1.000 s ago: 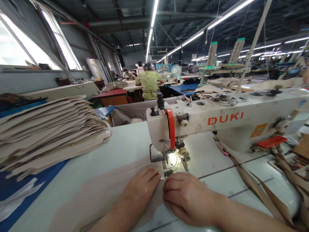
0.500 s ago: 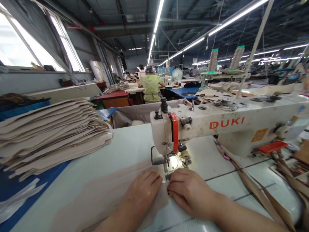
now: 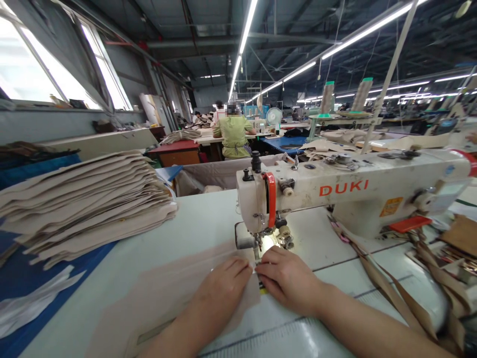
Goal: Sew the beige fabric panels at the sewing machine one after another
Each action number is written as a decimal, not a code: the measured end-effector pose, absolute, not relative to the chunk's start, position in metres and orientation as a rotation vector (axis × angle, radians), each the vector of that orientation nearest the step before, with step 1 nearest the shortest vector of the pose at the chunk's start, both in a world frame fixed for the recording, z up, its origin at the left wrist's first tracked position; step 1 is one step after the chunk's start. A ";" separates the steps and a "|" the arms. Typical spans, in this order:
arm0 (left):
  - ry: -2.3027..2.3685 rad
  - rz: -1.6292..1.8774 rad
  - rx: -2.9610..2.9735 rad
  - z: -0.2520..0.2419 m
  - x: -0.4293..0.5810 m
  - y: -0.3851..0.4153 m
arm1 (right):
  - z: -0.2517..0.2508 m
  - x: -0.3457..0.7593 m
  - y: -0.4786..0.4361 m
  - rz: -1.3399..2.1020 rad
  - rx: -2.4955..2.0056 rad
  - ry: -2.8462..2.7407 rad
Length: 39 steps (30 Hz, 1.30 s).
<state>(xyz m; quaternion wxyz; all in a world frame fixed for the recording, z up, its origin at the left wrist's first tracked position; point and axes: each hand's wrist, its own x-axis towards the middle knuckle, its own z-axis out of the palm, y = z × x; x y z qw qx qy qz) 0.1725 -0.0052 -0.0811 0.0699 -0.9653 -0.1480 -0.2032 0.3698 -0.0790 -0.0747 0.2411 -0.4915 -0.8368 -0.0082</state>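
A thin, see-through pale fabric piece (image 3: 175, 278) lies on the sewing table, its right edge close to the needle area. My left hand (image 3: 227, 283) rests on it, fingers bent and closed at that edge. Just to the right, my right hand (image 3: 288, 276) pinches the same edge, its fingertips almost meeting those of the left. Right beyond both hands stands the white sewing machine (image 3: 305, 191), its lamp lighting the needle plate (image 3: 269, 242). The right fingers partly cover the plate, and the fabric between the fingertips is mostly hidden.
A tall stack of beige cut fabric (image 3: 93, 204) sits at the left, with white scraps (image 3: 37, 303) in front of it. Brown strips (image 3: 387, 283) hang over the table's right side beside pink-handled snips (image 3: 343, 237). A co-worker (image 3: 233, 134) sits farther off.
My right hand has shifted slightly forward, now covering more of the needle plate. Both hands stay at the fabric's edge. The view has turned slightly.
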 end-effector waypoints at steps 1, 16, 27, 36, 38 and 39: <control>-0.444 -0.626 -2.907 -0.081 0.173 -0.006 | -0.075 0.370 -0.079 -0.027 -1.343 -2.288; -0.424 -0.767 -2.882 -0.080 0.170 -0.006 | -0.073 0.369 -0.079 -0.032 -1.355 -2.305; -0.499 -0.661 -2.884 -0.089 0.165 -0.003 | -0.069 0.369 -0.076 -0.103 -1.433 -2.290; -0.441 -0.745 -2.926 -0.093 0.186 0.018 | -0.067 0.375 -0.069 -0.153 -1.627 -2.203; -0.424 -0.749 -2.913 -0.094 0.187 0.019 | -0.067 0.376 -0.070 -0.163 -1.640 -2.199; -0.413 -0.747 -2.902 -0.095 0.187 0.020 | -0.067 0.376 -0.070 -0.167 -1.642 -2.200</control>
